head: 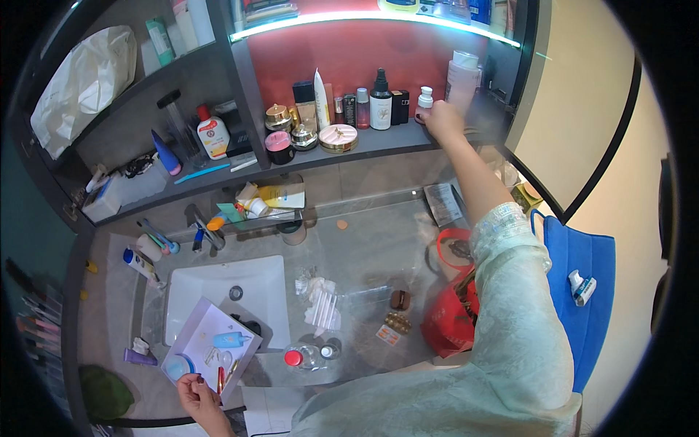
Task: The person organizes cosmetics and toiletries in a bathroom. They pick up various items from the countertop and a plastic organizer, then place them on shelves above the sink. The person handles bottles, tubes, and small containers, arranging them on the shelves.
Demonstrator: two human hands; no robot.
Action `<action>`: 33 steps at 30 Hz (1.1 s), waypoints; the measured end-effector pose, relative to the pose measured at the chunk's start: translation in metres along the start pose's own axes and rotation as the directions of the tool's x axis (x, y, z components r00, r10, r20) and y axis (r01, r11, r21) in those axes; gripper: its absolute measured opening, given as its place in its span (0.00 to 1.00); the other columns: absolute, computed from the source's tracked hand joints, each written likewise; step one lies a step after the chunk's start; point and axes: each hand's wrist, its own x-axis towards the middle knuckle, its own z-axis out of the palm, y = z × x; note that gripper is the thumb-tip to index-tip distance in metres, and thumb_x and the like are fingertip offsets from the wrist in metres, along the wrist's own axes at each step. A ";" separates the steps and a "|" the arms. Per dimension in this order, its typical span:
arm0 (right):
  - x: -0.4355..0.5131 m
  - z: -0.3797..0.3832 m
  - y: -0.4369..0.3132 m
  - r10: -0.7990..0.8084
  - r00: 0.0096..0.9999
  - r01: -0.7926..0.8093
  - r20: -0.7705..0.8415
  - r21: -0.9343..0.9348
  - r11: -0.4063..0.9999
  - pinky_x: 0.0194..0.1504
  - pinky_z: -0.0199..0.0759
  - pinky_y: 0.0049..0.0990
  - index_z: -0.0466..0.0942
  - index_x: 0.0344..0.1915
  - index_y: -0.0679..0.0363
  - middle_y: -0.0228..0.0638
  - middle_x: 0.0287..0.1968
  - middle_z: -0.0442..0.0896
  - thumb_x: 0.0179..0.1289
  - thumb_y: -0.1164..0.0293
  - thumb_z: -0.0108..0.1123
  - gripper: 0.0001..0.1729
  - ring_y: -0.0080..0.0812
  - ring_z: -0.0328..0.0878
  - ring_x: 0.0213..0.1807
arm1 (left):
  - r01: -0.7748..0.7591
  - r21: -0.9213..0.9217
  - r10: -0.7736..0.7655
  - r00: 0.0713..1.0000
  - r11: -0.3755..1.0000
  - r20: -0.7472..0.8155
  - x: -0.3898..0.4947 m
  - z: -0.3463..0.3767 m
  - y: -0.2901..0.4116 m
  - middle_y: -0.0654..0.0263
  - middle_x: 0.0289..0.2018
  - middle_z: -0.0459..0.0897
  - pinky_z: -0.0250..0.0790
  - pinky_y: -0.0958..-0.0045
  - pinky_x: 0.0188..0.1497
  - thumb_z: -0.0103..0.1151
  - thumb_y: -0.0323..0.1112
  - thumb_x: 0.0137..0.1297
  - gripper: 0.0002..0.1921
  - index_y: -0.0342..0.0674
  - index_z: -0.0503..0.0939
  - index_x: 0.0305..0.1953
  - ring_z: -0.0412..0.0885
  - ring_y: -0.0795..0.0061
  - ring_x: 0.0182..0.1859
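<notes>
My right hand (443, 121) reaches up to the cabinet shelf, its fingers closed on a small pump bottle with a white cap (426, 97) that stands beside a large pinkish bottle (461, 82). Left of it on the shelf stand black boxes (400, 107), a black pump bottle (380, 104) and a round pink-topped compact (338, 137). My left hand (197, 396) is low at the left, by the near edge of a lilac tray (191, 333). The tray holds a light blue tube (229, 340), a round blue-rimmed jar (179, 366) and a red tube; whether the fingers pinch anything is unclear.
The tray overlaps the white sink (273, 306). On the grey counter are a red-capped clear bottle (306, 357), tissues (322, 297) and a red bag (450, 314). An open mirrored door (573, 109) juts out at the right, above a blue chair back (584, 273).
</notes>
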 end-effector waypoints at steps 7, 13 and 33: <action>0.013 0.012 0.014 0.015 0.999 -0.016 -0.046 -0.030 0.999 0.42 0.72 0.40 0.79 0.34 0.62 0.48 0.36 0.81 0.53 0.59 0.60 0.16 0.47 0.79 0.40 | -0.021 0.037 0.021 1.000 0.999 0.005 -0.005 0.001 0.005 0.77 0.18 0.61 0.49 0.85 0.18 0.47 0.30 0.62 0.02 0.41 0.67 0.32 0.56 0.90 0.18; 0.012 0.003 0.014 -0.044 0.994 0.050 -0.104 0.048 0.998 0.38 0.70 0.41 0.79 0.31 0.63 0.49 0.33 0.80 0.54 0.60 0.60 0.16 0.49 0.78 0.36 | -0.013 0.024 0.012 1.000 1.000 0.020 -0.005 -0.003 0.004 0.77 0.18 0.62 0.50 0.85 0.18 0.48 0.30 0.63 0.02 0.40 0.68 0.33 0.57 0.89 0.18; 0.042 -0.061 -0.033 -0.219 0.975 0.218 -0.038 0.353 0.910 0.41 0.73 0.32 0.81 0.29 0.64 0.49 0.31 0.81 0.43 0.56 0.62 0.21 0.42 0.80 0.35 | -0.034 0.005 0.034 0.999 0.999 0.009 -0.005 -0.008 -0.004 0.77 0.18 0.63 0.49 0.85 0.17 0.48 0.30 0.63 0.04 0.39 0.70 0.37 0.57 0.90 0.17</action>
